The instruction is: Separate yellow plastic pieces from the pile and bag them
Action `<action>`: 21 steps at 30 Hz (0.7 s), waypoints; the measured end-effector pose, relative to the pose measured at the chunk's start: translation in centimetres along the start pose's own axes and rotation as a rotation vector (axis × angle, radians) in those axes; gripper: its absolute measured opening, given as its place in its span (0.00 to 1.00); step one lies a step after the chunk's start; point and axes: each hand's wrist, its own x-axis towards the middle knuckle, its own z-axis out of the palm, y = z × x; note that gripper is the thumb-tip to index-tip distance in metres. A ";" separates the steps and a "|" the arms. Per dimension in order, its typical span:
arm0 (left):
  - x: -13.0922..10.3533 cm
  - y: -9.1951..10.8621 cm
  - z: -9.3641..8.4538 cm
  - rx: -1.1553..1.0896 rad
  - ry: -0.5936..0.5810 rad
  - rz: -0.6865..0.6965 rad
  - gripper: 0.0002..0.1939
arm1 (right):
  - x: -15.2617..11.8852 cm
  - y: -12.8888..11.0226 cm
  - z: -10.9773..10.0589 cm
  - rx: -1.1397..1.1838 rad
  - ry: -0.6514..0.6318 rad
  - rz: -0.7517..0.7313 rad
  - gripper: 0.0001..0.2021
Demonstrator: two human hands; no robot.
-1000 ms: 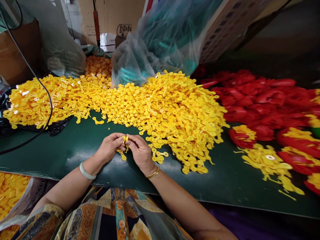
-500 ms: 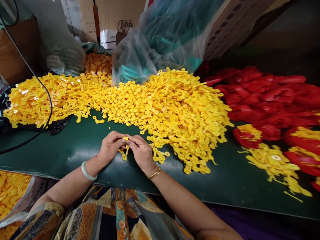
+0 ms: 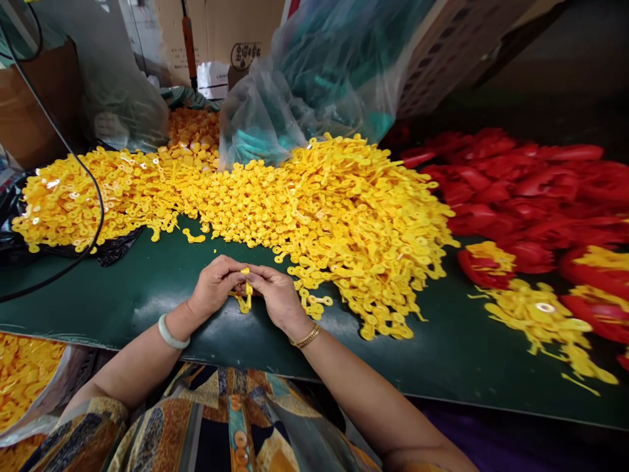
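My left hand (image 3: pixel 215 286) and my right hand (image 3: pixel 280 296) meet at the fingertips above the green table (image 3: pixel 206 341). Both pinch small yellow plastic pieces (image 3: pixel 248 282) between thumb and fingers; one piece points downward. Another yellow link lies just below my fingertips, partly hidden. Behind my hands spreads a heap of small round yellow parts (image 3: pixel 250 200). Yellow links with ringed ends form a large pile (image 3: pixel 363 216) to the right, and more yellow parts are heaped (image 3: pixel 93 193) at the left.
Red plastic shells (image 3: pixel 525 183) lie at the right, with a small yellow pile (image 3: pixel 545 318) before them. A black cable (image 3: pixel 95 177) curves over the left side. Clear bags (image 3: pixel 314 98) and cardboard boxes (image 3: pixel 211 33) stand behind. A container of yellow parts (image 3: pixel 24 373) is at lower left.
The yellow piece between my fingers has turned slightly and now shows more of its length below them. My hands have barely shifted.
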 end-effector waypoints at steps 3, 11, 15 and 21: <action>0.1 -0.1 0.3 -0.101 -0.033 -0.091 0.11 | 0.0 -0.4 0.1 0.055 -0.050 0.031 0.15; 0.4 3.0 -3.0 0.296 -0.031 -0.041 0.15 | -0.3 -0.9 -1.6 -0.061 -0.095 0.086 0.18; -1.1 3.9 -6.0 0.784 -0.281 0.090 0.18 | -0.5 -0.6 -2.7 -0.244 -0.134 0.058 0.15; -2.7 1.7 -4.7 1.008 -0.425 0.085 0.12 | -0.3 0.7 -2.0 -0.558 -0.205 -0.063 0.11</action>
